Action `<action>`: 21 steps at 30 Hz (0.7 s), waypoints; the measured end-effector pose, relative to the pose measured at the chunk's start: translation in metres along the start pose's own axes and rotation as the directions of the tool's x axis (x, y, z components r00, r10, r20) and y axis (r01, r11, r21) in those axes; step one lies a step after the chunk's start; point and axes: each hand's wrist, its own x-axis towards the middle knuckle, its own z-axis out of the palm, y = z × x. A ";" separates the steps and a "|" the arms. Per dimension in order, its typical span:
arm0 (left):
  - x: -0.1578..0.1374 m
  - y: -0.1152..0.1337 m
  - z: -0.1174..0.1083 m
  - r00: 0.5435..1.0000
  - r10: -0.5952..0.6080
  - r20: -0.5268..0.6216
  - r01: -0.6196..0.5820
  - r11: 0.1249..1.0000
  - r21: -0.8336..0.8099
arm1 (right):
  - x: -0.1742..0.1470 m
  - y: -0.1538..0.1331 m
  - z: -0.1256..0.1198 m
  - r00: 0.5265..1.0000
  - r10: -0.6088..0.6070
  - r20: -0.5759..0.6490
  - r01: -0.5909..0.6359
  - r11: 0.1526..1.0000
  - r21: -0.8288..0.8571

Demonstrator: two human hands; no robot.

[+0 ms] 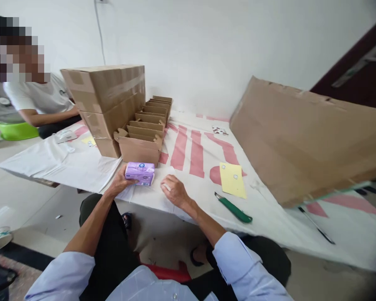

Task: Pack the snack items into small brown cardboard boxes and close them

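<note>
Two hands: L hand (119, 184) grips purple pkt (141, 172), R hand (176, 191) half-curled nearby.

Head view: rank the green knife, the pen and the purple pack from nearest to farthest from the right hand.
From the right hand:
1. Purple pack, just left, in the left hand.
2. Green knife, to its right.
3. Pen, farther right.

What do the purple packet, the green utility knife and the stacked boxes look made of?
Purple packet: probably plastic film, glossy and printed. Green utility knife: likely smooth plastic, evenly coloured, with a grey, metal-looking tip. Stacked boxes: apparently matte brown cardboard, folded and taped.
</note>
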 end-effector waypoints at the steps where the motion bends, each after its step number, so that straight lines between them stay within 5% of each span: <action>1: -0.003 0.001 -0.001 1.000 -0.003 -0.018 0.004 1.000 0.023 | -0.019 -0.003 0.004 0.999 0.008 0.032 -0.008 1.000 0.006; 8: -0.034 0.016 0.007 0.994 -0.073 -0.076 0.079 0.993 0.091 | -0.091 -0.018 0.008 0.993 0.110 0.042 -0.111 0.993 0.038; 16: -0.037 0.033 0.016 0.994 -0.113 0.008 0.112 0.990 0.080 | -0.064 -0.005 -0.002 0.962 0.262 -0.082 -0.232 0.935 0.268; 21: -0.038 0.038 0.043 0.976 -0.172 0.135 0.148 0.974 0.173 | -0.042 -0.001 0.002 0.925 0.368 -0.092 -0.312 0.876 0.367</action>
